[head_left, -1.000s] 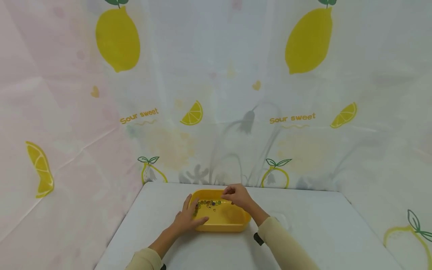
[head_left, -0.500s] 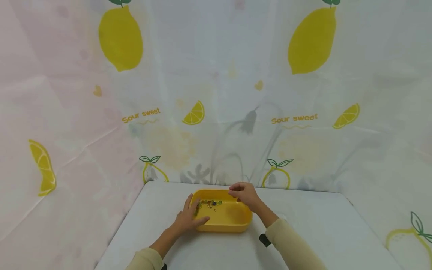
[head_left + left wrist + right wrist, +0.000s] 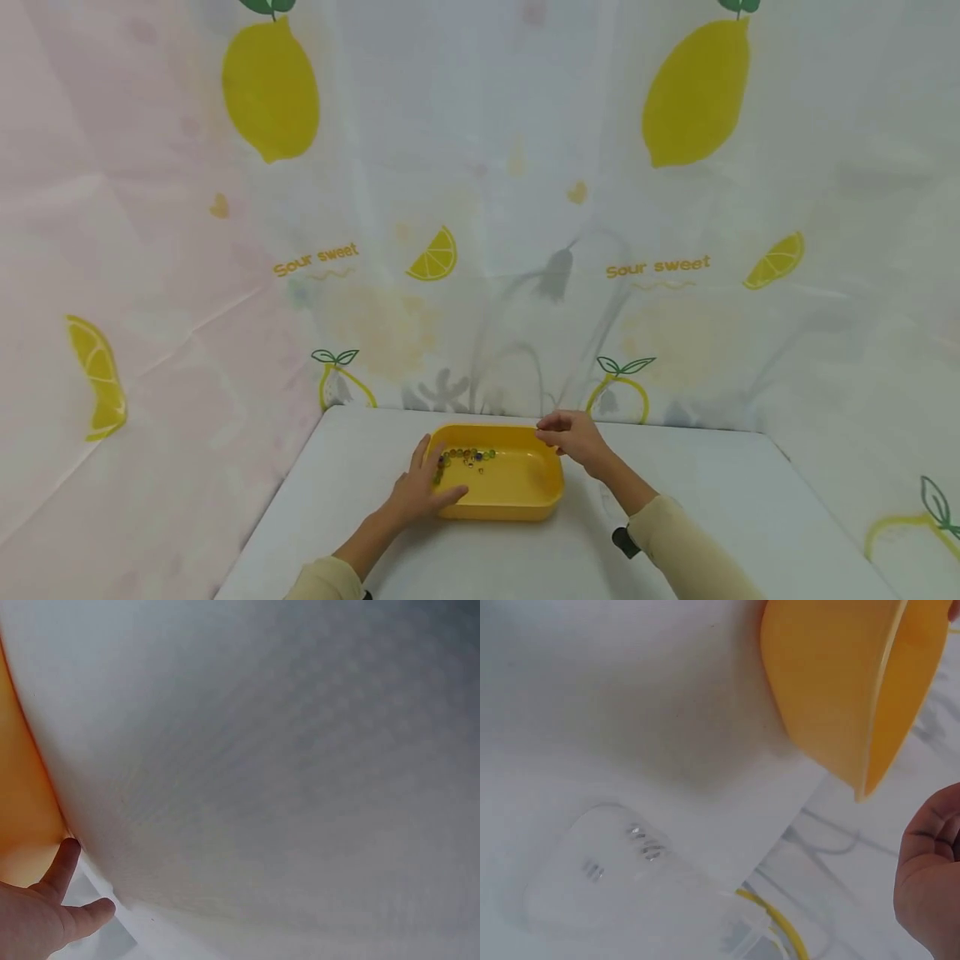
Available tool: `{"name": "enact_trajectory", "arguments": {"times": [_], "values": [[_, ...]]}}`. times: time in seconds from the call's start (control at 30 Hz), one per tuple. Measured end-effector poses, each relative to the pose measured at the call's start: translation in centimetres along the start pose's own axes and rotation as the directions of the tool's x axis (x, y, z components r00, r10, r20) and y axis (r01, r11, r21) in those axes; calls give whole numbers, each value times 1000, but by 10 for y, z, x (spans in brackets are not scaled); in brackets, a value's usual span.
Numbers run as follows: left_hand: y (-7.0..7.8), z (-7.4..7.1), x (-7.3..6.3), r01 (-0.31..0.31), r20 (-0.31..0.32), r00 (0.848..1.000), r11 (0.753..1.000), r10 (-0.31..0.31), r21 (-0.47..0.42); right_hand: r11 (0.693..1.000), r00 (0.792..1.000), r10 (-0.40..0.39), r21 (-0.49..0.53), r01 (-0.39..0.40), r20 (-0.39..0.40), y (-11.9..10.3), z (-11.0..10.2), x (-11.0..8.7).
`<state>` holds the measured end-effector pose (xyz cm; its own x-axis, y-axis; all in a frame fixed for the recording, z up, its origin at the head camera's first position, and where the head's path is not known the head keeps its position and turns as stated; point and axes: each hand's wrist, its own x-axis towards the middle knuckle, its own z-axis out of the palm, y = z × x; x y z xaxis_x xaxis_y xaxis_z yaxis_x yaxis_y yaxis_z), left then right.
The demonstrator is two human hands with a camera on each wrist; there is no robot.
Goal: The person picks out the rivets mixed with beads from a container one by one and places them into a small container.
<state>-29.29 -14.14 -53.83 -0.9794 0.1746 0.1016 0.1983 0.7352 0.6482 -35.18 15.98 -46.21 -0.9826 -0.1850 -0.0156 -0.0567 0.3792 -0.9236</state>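
Note:
A yellow plastic tray stands on the white table. Several small marble-like balls, green, amber and dark blue, lie along its far and left inner sides, with tiny shiny pieces near them. My left hand rests at the tray's left end, fingers spread and thumb over the front rim; in the left wrist view its fingertip touches the tray wall. Above the tray's far right corner is my right hand, thumb and fingers drawn together. Whether anything is between those fingertips is hidden.
A clear plastic bottle-like container lies on the table to the right of the tray, and is barely visible in the head view. A lemon-patterned curtain stands behind the table's far edge.
My right hand has moved rightward from over the tray's middle to its far right corner, fingers still drawn together. The left hand stays at the tray's left end.

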Motion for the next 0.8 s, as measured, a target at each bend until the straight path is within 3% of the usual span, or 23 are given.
{"name": "enact_trajectory", "arguments": {"times": [0.43,0.67,0.8], "values": [[-5,1,3,-4,-18,1000,1000,4,10,997,1000,11,-81,-13,-23,9,-40,-15],[-5,5,-1,-7,17,1000,1000,7,8,995,999,45,-94,-46,-13,12,-57,-30],[-5,5,0,-13,-11,1000,1000,13,17,995,1000,12,-97,-13,-11,17,-65,-34]]}}
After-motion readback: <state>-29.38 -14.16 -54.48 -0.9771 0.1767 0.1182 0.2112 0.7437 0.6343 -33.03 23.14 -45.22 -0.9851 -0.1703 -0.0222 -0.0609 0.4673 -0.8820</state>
